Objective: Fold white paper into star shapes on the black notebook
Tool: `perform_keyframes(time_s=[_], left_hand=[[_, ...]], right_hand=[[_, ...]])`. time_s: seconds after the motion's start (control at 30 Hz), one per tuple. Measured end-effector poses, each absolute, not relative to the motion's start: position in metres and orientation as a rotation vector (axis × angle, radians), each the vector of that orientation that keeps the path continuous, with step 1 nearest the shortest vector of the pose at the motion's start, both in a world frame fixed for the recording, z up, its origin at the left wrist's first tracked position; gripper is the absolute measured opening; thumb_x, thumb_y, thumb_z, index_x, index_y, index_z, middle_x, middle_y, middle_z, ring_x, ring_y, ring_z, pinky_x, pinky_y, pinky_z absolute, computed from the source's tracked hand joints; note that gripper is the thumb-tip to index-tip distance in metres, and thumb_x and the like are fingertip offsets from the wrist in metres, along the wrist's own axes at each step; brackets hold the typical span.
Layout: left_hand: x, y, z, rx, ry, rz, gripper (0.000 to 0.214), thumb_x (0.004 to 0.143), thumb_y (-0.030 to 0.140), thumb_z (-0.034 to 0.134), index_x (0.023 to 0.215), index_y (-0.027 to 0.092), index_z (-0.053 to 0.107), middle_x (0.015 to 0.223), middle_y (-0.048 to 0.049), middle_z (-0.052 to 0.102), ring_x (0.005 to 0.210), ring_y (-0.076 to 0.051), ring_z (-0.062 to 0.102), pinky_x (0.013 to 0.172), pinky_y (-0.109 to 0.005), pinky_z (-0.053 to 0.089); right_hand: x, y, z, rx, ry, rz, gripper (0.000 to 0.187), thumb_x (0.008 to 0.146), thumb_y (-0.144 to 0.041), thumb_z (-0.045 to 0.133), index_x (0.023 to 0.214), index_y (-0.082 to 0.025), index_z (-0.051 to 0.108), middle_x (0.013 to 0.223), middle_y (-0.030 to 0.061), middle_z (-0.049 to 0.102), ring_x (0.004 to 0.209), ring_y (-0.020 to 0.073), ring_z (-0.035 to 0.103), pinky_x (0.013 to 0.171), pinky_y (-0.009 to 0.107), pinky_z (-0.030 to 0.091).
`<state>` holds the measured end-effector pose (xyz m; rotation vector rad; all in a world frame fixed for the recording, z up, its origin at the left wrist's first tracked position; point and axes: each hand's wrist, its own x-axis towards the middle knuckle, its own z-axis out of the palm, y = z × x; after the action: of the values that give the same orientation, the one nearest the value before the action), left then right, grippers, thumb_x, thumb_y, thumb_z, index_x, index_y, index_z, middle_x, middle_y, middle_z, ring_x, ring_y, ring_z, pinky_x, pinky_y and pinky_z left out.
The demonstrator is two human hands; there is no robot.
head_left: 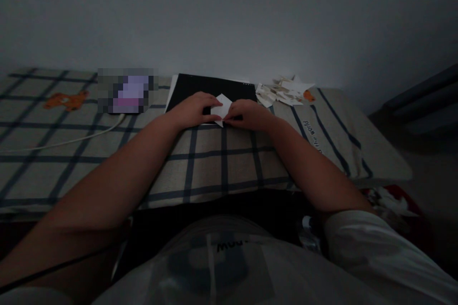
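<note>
A small folded piece of white paper [221,106] lies on the near part of a flat black folder or board [189,89]. From the left, my left hand [195,108] holds the paper, its thumb and fingers on the sheet. My right hand [249,114] pinches the paper's lower right side with thumb and forefinger. A pointed white tip sticks out below, between the two hands. White sheets show along the edges of the black board under it.
Several folded white paper pieces [281,91] are heaped right of the board. A lit phone [129,94], blurred, with a white cable [89,136], lies left, near an orange item [67,100]. The checked tablecloth [207,167] meets a wall behind. A red container [417,205] stands low right.
</note>
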<state>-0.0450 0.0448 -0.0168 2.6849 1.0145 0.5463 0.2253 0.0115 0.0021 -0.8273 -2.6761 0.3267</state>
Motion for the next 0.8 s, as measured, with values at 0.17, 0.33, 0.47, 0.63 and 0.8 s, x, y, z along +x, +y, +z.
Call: perform_keyframes(time_s=[0.17, 0.33, 0.47, 0.63, 0.8], left_hand=[[-0.047, 0.050, -0.024, 2.707, 1.009, 0.476, 0.049, 0.104, 0.047, 0.074, 0.147, 0.027, 0.081, 0.162, -0.0147, 0.071, 0.154, -0.035, 0.060, 0.133, -0.056, 0.043], [-0.049, 0.052, -0.025, 2.720, 0.980, 0.455, 0.046, 0.105, 0.046, 0.072, 0.147, 0.028, 0.081, 0.163, -0.0132, 0.070, 0.154, -0.034, 0.059, 0.134, -0.055, 0.042], [-0.050, 0.053, -0.026, 2.729, 0.968, 0.468, 0.046, 0.106, 0.049, 0.070, 0.146, 0.029, 0.082, 0.162, -0.0116, 0.070, 0.153, -0.035, 0.060, 0.133, -0.056, 0.042], [-0.052, 0.057, -0.029, 2.732, 0.933, 0.484, 0.047, 0.105, 0.051, 0.072, 0.144, 0.027, 0.082, 0.161, -0.0139, 0.070, 0.151, -0.036, 0.061, 0.132, -0.059, 0.043], [-0.052, 0.057, -0.030, 2.729, 0.928, 0.480, 0.051, 0.105, 0.052, 0.072, 0.147, 0.024, 0.081, 0.161, -0.0159, 0.070, 0.152, -0.038, 0.060, 0.133, -0.060, 0.042]], right_hand=[[0.225, 0.012, 0.001, -0.929, -2.597, 0.352, 0.024, 0.104, -0.028, 0.066, 0.104, -0.022, 0.089, 0.105, 0.0080, 0.086, 0.095, 0.0225, 0.071, 0.090, 0.035, 0.046], [0.224, 0.016, -0.003, -1.113, -2.399, 0.387, 0.019, 0.099, -0.030, 0.068, 0.096, -0.020, 0.084, 0.094, 0.0055, 0.082, 0.081, 0.0190, 0.064, 0.078, 0.033, 0.042], [0.225, 0.017, 0.000, -1.345, -2.259, 0.337, 0.013, 0.094, -0.025, 0.069, 0.090, -0.018, 0.079, 0.087, 0.0047, 0.077, 0.076, 0.0184, 0.058, 0.072, 0.032, 0.037], [0.223, 0.014, 0.009, -1.639, -2.260, 0.294, 0.014, 0.095, -0.021, 0.068, 0.095, -0.017, 0.081, 0.092, 0.0070, 0.078, 0.080, 0.0194, 0.059, 0.074, 0.033, 0.039], [0.219, 0.009, 0.013, -1.780, -2.319, 0.225, 0.016, 0.099, -0.024, 0.070, 0.099, -0.017, 0.084, 0.100, 0.0099, 0.081, 0.087, 0.0225, 0.064, 0.076, 0.035, 0.041]])
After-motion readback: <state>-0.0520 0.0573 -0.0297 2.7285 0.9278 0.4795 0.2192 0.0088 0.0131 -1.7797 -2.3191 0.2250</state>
